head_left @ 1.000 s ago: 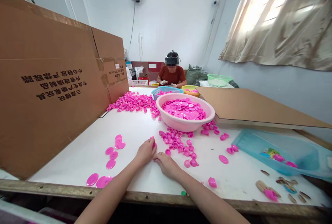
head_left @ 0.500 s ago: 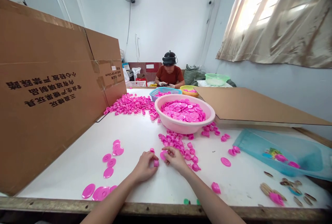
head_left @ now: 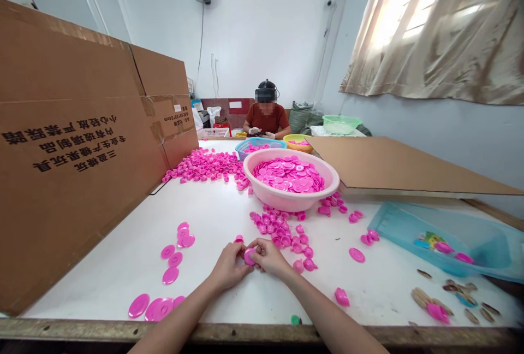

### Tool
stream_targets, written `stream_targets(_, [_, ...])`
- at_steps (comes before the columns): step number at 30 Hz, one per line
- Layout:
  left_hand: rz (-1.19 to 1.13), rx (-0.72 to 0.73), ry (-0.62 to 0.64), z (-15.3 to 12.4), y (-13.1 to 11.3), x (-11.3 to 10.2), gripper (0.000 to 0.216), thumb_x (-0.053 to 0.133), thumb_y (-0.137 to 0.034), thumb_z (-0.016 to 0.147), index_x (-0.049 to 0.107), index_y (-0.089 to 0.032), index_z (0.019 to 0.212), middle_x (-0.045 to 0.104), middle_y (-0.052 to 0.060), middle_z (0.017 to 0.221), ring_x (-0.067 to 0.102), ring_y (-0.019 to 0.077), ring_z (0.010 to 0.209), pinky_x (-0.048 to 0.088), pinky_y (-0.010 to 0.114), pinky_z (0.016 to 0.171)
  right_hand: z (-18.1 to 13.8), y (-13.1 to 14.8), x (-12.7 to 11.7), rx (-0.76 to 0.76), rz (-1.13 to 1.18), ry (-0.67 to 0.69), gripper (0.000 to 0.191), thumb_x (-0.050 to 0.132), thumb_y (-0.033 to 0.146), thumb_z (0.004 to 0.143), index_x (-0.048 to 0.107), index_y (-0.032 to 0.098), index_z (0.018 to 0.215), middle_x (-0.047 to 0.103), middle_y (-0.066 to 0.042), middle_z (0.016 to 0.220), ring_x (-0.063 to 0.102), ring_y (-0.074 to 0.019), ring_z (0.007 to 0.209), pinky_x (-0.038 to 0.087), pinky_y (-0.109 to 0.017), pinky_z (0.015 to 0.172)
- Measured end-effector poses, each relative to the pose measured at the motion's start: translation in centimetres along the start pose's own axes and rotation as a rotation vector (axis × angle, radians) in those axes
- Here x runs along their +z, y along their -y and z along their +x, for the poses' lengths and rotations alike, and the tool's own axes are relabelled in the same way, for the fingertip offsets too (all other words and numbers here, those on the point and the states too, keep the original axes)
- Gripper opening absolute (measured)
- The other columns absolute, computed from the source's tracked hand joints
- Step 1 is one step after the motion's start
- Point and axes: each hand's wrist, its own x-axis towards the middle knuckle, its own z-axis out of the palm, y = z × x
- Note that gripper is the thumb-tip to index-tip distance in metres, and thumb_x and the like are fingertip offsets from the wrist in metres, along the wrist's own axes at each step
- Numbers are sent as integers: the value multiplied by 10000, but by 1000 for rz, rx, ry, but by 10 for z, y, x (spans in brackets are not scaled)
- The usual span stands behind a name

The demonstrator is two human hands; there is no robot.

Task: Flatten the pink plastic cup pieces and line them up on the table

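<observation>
Both hands meet above the white table (head_left: 213, 217). Between them is a round pink toy saucer (head_left: 249, 257), pinched by the fingers of my right hand (head_left: 268, 258). My left hand (head_left: 229, 269) is closed on a small pink toy cup, now mostly hidden behind the saucer and fingers. Just beyond my left fingertips stands another pink cup (head_left: 238, 239). A loose heap of pink toy cups (head_left: 276, 228) spreads past my right hand. Several larger pink saucers (head_left: 170, 275) lie to the left of my left hand.
A pink basin (head_left: 286, 201) full of saucers stands mid-table, beside a big cup pile (head_left: 204, 165). Cardboard boxes wall the left (head_left: 82, 124); a cardboard sheet (head_left: 393, 163) and blue bin (head_left: 487, 253) lie right. A co-worker (head_left: 266, 116) sits at the far end.
My right hand has moved left with the saucer, bringing it against the cup in my left hand. The hands were apart before and now touch.
</observation>
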Motion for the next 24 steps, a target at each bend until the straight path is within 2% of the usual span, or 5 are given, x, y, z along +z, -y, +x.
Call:
stream_targets(10, [-179, -23, 74, -2, -3, -4, 354, 606, -326, 633, 443, -197, 919, 566, -24, 690, 511, 113, 644, 369, 219, 607, 0, 13, 0, 245, -47, -31, 152, 604, 146, 627, 475, 144, 706, 580, 1, 597, 580, -113, 469, 467, -197, 395])
stream_targets(13, [-263, -151, 131, 10, -1, -5, 325, 519, -388, 703, 442, -185, 946, 580, -7, 679, 532, 132, 645, 378, 237, 607, -2, 17, 3, 262, -4, -25, 173, 615, 139, 632, 459, 144, 705, 594, -15, 612, 603, -133, 502, 484, -209, 413])
stream_targets(16, [-68, -364, -43, 28, -3, 2, 296, 350, -418, 795, 459, -182, 937, 590, 39, 751, 532, 190, 757, 367, 310, 682, -1, 18, 6, 276, 42, -16, 188, 620, 136, 643, 441, 144, 700, 600, -16, 590, 601, -132, 481, 481, -206, 406])
stream_targets(18, [173, -433, -192, 37, -7, 10, 283, 364, -385, 793, 464, -179, 959, 568, 80, 910, 479, 247, 896, 329, 372, 750, 0, 17, 2, 292, 77, 32, 173, 612, 135, 660, 442, 140, 694, 598, -10, 548, 591, -124, 452, 475, -200, 403])
stream_targets(24, [402, -311, -242, 36, -20, 25, 255, 342, -251, 814, 449, -201, 1039, 489, 87, 1027, 390, 240, 928, 286, 363, 763, 8, 25, -23, 389, 59, 333, 125, 614, 160, 670, 526, 124, 752, 621, -7, 553, 612, -106, 500, 499, -182, 486])
